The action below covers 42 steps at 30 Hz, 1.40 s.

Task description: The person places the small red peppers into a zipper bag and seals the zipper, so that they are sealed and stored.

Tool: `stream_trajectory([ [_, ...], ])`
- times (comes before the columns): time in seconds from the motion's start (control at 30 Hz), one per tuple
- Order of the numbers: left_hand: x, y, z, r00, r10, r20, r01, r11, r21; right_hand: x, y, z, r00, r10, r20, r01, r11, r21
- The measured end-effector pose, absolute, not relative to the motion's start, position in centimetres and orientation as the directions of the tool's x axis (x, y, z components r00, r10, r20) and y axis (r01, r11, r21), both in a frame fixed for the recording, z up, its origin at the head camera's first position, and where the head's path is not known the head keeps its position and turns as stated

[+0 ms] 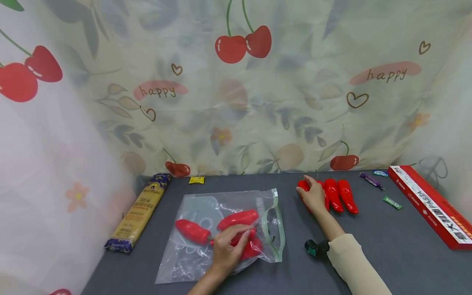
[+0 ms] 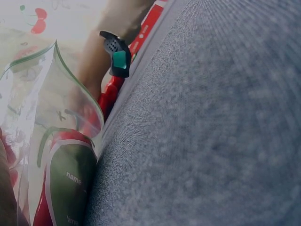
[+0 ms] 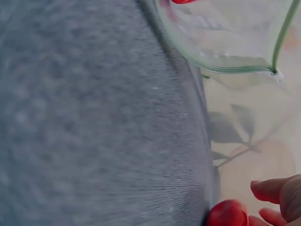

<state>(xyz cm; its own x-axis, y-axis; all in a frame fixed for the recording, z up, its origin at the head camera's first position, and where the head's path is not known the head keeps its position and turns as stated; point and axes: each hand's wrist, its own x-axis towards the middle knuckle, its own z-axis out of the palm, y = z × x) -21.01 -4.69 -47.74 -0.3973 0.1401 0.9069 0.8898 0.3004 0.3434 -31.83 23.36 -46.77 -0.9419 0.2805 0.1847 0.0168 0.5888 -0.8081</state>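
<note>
The clear zip-lock bag (image 1: 169, 262) gapes, apparently because the left hand (image 1: 225, 250) pinches its film upward. Right of the bag, the right hand (image 1: 315, 196) touches the leftmost loose chili pepper (image 1: 303, 185), whether clamped I cannot tell; other chili peppers (image 1: 193, 232) lie inside the bag.

A pale, faintly greenish curtain (image 1: 228, 80) hung behind the bench (image 1: 413, 262), its lower edge meeting the dark grey, fine-textured top. Red cherries (image 1: 230, 50) on green stems were printed across it, with grey-blue leaves (image 1: 127, 136) and orange flowers (image 1: 222, 137). The word "happy" (image 1: 393, 73) appeared twice on pink smears, brown outlined hearts nearby. Whiter side panels (image 1: 40, 147) flanked the bench left and right. The light was soft, brighter at the sides.
</note>
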Motion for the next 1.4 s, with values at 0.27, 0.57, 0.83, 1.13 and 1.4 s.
stream_trajectory([
  [0.27, -20.9, -4.7, -47.8, -0.392, 0.14, 0.909, 0.893, 0.294, 0.34, -31.2, 22.8, -47.4, -0.964, 0.191, 0.185, -0.025, 0.628, -0.778],
  [0.57, -20.9, -4.7, -47.8, -0.394, 0.138, 0.909, 0.891, 0.297, 0.342, -30.9, 22.8, -47.7, -0.972, 0.16, 0.173, -0.037, 0.623, -0.782],
  [0.83, -20.9, -4.6, -47.8, -0.38, 0.14, 0.914, 0.901, 0.279, 0.332, -29.6, 23.0, -46.5, -0.967, 0.179, 0.181, -0.084, 0.446, -0.891],
  [1.13, -20.9, -4.6, -47.8, -0.402, 0.133, 0.906, 0.891, 0.287, 0.353, -27.5, 23.5, -44.3, -0.973, 0.208, 0.096, -0.037, 0.271, -0.962],
  [1.4, -21.0, -4.6, -47.9, -0.403, 0.13, 0.906, 0.889, 0.293, 0.353, -25.7, 22.7, -43.3, -0.988, 0.15, 0.027, -0.01, 0.115, -0.993],
])
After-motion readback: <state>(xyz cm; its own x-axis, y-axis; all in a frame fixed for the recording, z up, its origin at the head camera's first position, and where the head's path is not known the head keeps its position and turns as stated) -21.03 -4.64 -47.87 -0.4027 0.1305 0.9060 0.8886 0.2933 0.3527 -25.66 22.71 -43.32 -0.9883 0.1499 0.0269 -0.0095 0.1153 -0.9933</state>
